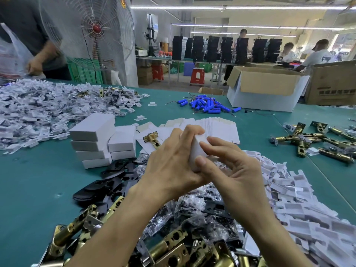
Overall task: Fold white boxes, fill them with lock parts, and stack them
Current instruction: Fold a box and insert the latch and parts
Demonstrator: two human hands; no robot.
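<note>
A small white box [197, 151] is held upright above the green table, gripped by both hands. My left hand [171, 160] wraps round its left side with fingers curled over the top. My right hand [229, 164] pinches its right face with thumb and forefinger. Finished white boxes [96, 139] stand stacked to the left in two piles. Flat white box blanks [212, 126] lie fanned out behind my hands, with one brass latch [152, 139] lying on them. Brass latches [173, 245] and bagged parts [200, 212] are heaped under my forearms.
Black plates [107, 182] lie left of my arms. White plastic inserts [298, 205] are heaped at right and another heap [38, 110] at far left. Blue batteries [206, 105], an open carton [267, 89], more latches [316, 139], a fan [92, 29] and a person [34, 45] stand beyond.
</note>
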